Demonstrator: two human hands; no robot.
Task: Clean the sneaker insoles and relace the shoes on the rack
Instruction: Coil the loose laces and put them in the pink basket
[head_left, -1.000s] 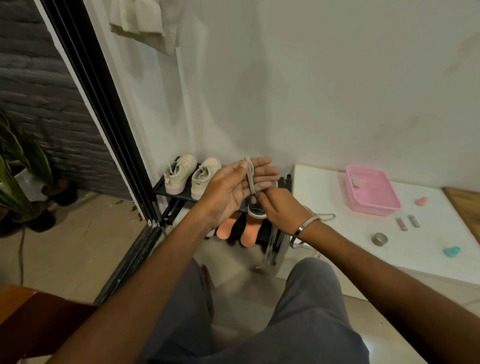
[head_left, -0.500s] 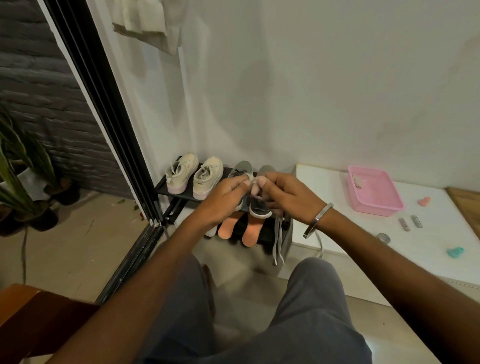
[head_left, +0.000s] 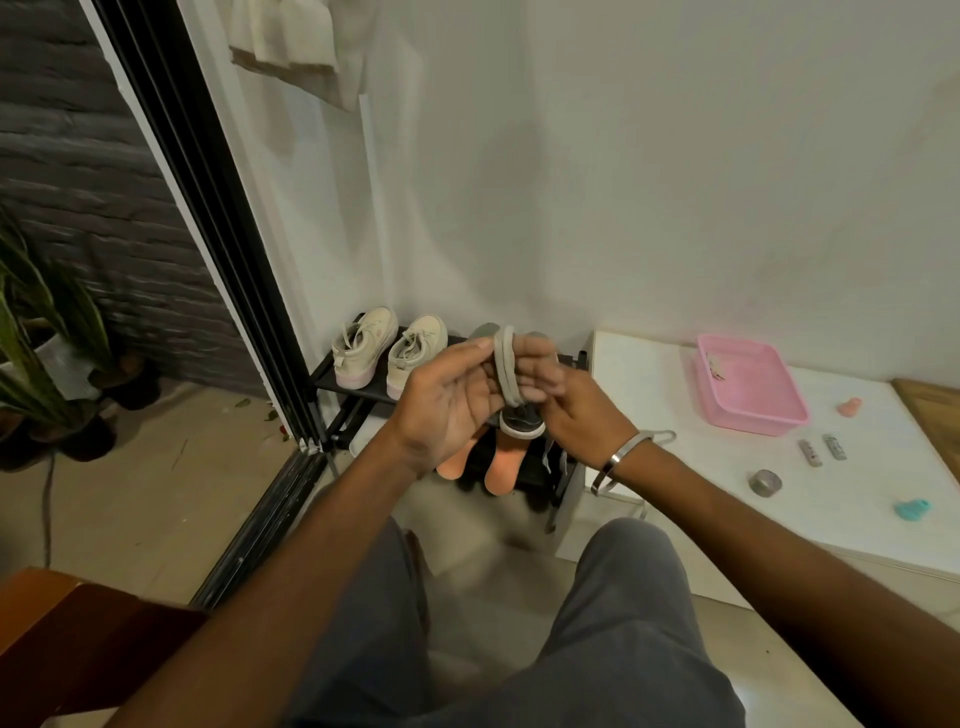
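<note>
Both hands are working close together in front of the rack (head_left: 353, 387), with a grey lace (head_left: 506, 371) between them. Left hand (head_left: 449, 410) is showing its palm, fingers stretched out flat, and the lace is looping around those fingers in a few turns; the thumb is lying across the top. Right hand (head_left: 574, 415) is closing its fingertips on the lace at the lower end of the loop (a bangle (head_left: 618, 460) is sitting on that wrist). Loose lace ends are hanging below the hands, over the rack's lower shelf.

Behind the hands a grey sneaker (head_left: 522, 421) is sitting on the top shelf, mostly hidden — only its heel and toe are showing. A cream pair (head_left: 387, 351) is standing beside it to the left, laced. Two orange insoles (head_left: 501, 467) are lying on the lower shelf, side by side.

To the right, a white board (head_left: 649, 374) is carrying a pink tray (head_left: 753, 410) and a roll of tape (head_left: 764, 482), well apart from the rack.
</note>
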